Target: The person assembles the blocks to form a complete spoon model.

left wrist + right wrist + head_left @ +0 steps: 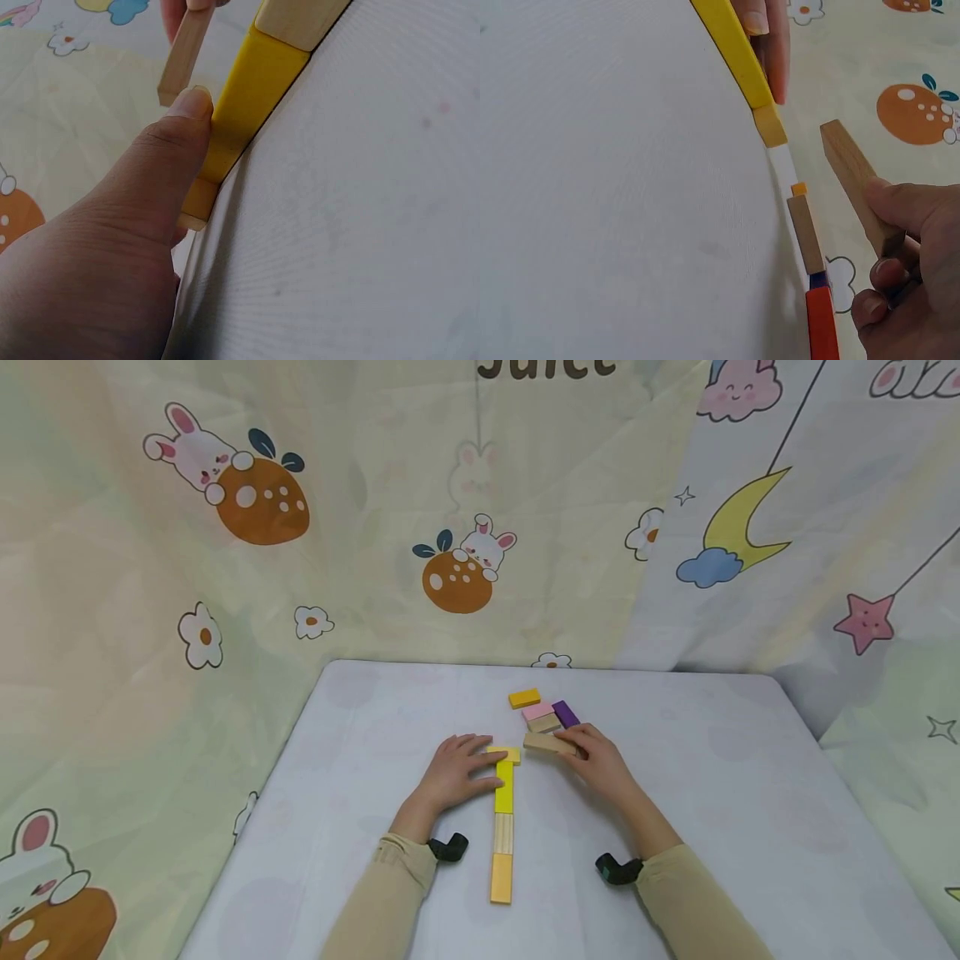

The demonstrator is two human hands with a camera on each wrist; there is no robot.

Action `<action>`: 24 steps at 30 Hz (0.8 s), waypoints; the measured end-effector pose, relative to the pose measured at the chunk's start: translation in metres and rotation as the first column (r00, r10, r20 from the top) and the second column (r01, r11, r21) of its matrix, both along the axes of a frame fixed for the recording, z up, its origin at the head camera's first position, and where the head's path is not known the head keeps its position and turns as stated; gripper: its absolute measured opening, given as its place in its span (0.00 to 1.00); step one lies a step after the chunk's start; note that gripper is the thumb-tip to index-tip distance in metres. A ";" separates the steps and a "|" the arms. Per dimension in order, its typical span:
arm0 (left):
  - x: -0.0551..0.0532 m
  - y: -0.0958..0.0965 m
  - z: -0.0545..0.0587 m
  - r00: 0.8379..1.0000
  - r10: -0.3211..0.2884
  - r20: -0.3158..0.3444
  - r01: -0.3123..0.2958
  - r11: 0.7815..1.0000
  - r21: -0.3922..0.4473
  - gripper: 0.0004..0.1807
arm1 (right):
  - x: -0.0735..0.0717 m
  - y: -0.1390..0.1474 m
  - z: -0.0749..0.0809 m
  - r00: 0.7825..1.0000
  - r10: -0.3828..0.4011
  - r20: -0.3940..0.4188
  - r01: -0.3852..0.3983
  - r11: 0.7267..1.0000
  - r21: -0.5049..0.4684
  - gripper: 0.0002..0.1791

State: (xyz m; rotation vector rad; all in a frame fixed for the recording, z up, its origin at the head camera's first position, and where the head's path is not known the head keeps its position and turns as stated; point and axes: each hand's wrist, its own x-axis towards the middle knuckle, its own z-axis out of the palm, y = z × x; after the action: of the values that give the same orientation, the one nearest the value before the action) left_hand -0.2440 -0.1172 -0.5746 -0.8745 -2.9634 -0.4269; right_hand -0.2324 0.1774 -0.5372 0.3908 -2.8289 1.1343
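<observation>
A row of wooden blocks lies on the table: an orange-yellow block [502,878], a plain wood block [503,833] and a yellow block [505,793], with a pale yellow crosswise block [513,757] at the far end. My left hand [456,774] rests at that end, fingers extended; its thumb [150,161] touches the side of the yellow block. Just right of the row, my right hand [600,762] pinches a plain wood block [546,743] by one end. The right wrist view shows this block [851,172] raised off the table, its far end pointing toward the row.
Beyond the right hand lie loose blocks: orange [524,698], pink [537,711], plain wood [544,724] and purple [566,714]. A red block [823,322] shows in the right wrist view. A patterned cloth [360,527] hangs behind the white table [360,710].
</observation>
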 end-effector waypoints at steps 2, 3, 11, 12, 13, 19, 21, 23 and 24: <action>0.000 0.000 0.000 1.000 0.009 0.010 -0.009 1.000 0.000 0.32 | -0.006 -0.007 -0.002 1.000 -0.002 0.025 0.002 1.000 0.001 0.20; 0.000 0.000 0.000 1.000 0.012 0.015 -0.012 1.000 0.003 0.32 | -0.009 -0.011 -0.003 0.999 -0.004 0.038 0.003 1.000 0.006 0.20; 0.001 0.000 0.002 0.999 0.016 0.046 -0.017 0.999 0.029 0.30 | -0.028 -0.030 -0.010 0.995 0.013 0.098 -0.016 1.000 0.024 0.20; 0.001 0.000 0.003 0.999 0.016 0.047 -0.017 0.999 0.030 0.30 | -0.029 -0.032 -0.010 0.994 0.014 0.104 -0.017 1.000 0.024 0.20; 0.001 0.001 0.004 0.999 0.017 0.049 -0.018 0.999 0.028 0.30 | -0.030 -0.034 -0.012 0.994 0.015 0.110 -0.017 1.000 0.021 0.19; 0.001 0.001 0.003 0.999 0.018 0.044 -0.018 1.000 0.012 0.31 | -0.036 -0.047 -0.019 0.995 0.021 0.102 -0.022 1.000 0.015 0.17; 0.000 0.001 0.002 0.999 0.016 0.038 -0.016 1.000 0.012 0.31 | -0.038 -0.050 -0.021 0.995 0.025 0.096 -0.027 1.000 0.014 0.17; -0.001 0.001 0.001 0.999 0.015 0.032 -0.016 1.000 0.016 0.31 | -0.040 -0.053 -0.023 0.995 0.029 0.092 -0.031 0.999 0.018 0.18; -0.001 0.001 0.000 0.999 0.015 0.029 -0.015 1.000 0.014 0.31 | -0.041 -0.054 -0.024 0.996 0.028 0.090 -0.030 0.999 0.025 0.18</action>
State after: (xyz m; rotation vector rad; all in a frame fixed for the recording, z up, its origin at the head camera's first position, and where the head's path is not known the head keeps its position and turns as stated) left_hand -0.2449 -0.1166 -0.5747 -0.8512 -2.9869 -0.4635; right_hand -0.2732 0.1237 -0.5607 0.3935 -2.9281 1.1488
